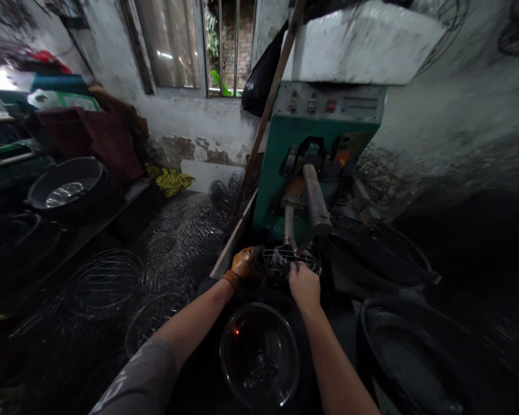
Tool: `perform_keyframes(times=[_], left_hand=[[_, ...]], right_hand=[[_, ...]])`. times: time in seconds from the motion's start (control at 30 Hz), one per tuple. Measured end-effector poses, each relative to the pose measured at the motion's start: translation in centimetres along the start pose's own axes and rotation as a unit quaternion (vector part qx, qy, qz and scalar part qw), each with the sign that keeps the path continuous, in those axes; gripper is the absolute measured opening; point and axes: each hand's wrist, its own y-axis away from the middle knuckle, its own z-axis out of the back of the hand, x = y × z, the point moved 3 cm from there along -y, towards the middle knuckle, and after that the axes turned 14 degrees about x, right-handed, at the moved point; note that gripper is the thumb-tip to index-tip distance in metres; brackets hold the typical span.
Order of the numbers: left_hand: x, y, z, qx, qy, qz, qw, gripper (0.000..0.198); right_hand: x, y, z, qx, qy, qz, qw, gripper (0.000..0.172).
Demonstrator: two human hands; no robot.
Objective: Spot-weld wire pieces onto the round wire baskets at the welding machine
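Both hands are at a small round wire rack [281, 259] below the arms of a green spot welding machine [268, 167]. My left hand [246, 263], in an orange-brown glove, closes on the rack's left side. Bare, my right hand [305, 285] pinches the rack's near right edge. The machine's upper cylindrical arm [315, 199] slants down toward me, and a thinner lower arm [289, 226] meets the rack's far side. Whether the rack touches both arm tips cannot be made out. Between my forearms sits a shiny round bowl [259, 354] with small metal bits in its bottom.
Tangled wire racks [185, 230] cover the floor at left, with larger round racks [106, 282] nearer me. A black tub [69, 178] holding a metal dish stands far left. Dark basins [415, 351] sit at right. A wooden pole [270, 106] leans beside the machine.
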Motion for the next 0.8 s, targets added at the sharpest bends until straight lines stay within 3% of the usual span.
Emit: perform_keyframes(times=[0.17, 0.43, 0.57, 0.7, 0.8], left_hand=[[-1.7, -0.6, 0.4, 0.034, -0.085, -0.012, 0.996, 0.078], [-2.0, -1.3, 0.1, 0.064, -0.104, -0.020, 0.992, 0.088], [-2.1, -1.2, 0.1, 0.049, -0.092, -0.025, 0.994, 0.083], [-1.6, -1.2, -0.8, 0.011, -0.093, -0.035, 0.995, 0.094], [-0.9, -1.2, -1.5, -0.011, -0.089, -0.025, 0.996, 0.092]], right_hand=[[-2.3, -0.4, 0.8, 0.007, 0.006, -0.037, 0.999, 0.035], [-3.2, -1.2, 0.8, 0.003, 0.007, -0.045, 0.999, 0.035], [-3.2, -1.2, 0.8, 0.020, -0.004, -0.049, 0.999, 0.037], [-3.0, -1.2, 0.8, 0.024, 0.000, -0.046, 0.999, 0.036], [-3.2, -1.3, 0.6, 0.012, 0.009, -0.032, 0.999, 0.035]])
